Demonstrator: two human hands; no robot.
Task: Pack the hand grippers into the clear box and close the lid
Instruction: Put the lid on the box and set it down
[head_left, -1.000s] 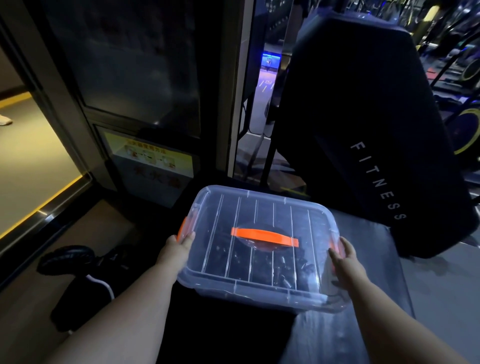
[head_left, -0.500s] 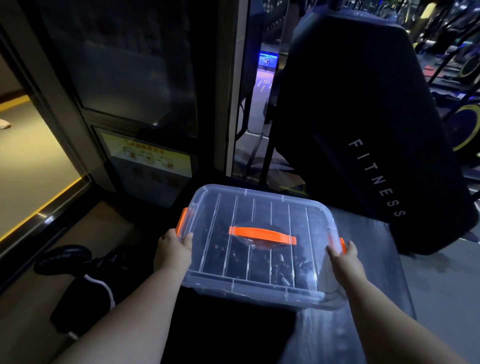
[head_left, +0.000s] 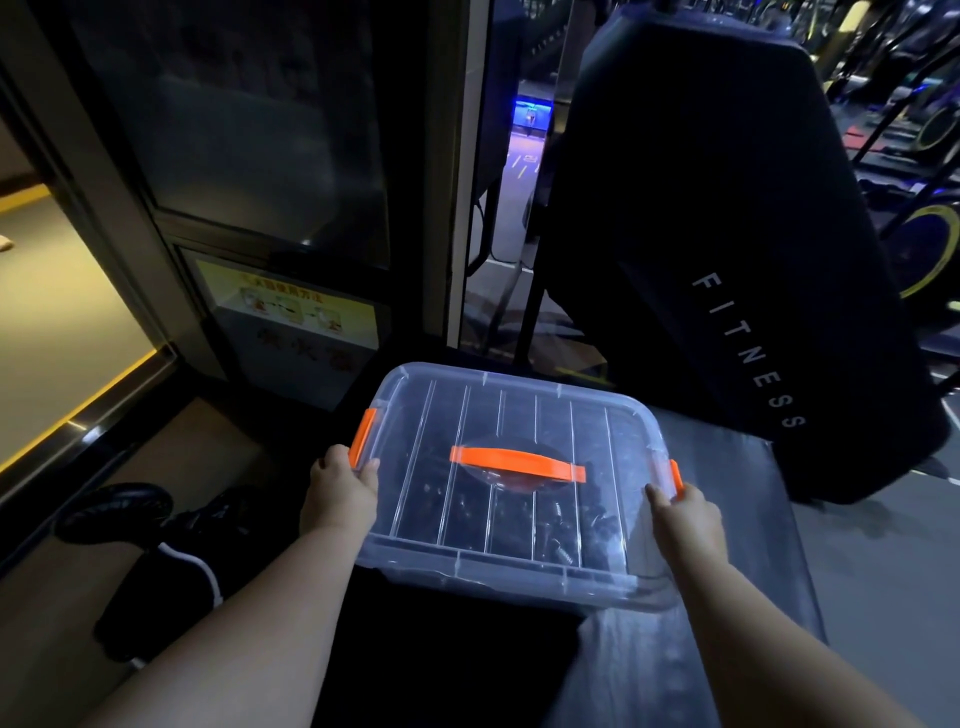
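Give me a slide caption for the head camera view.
Left hand and right hand hold the lidded box at its orange latches, hand grippers visible inside.

Clear box (head_left: 519, 577): a see-through plastic tub that sat level, gripped at its short ends by the left hand (head_left: 340, 488) and the right hand (head_left: 680, 506).
Lid (head_left: 519, 415): clear and ribbed, lay flat on the box, closed.
Handle (head_left: 517, 462): an orange strap that lay flat across the lid's middle.
Left latch (head_left: 362, 439), right latch (head_left: 675, 478): orange, one at each end.
Hand grippers (head_left: 561, 530): dark, heaped inside, dim through the lid.
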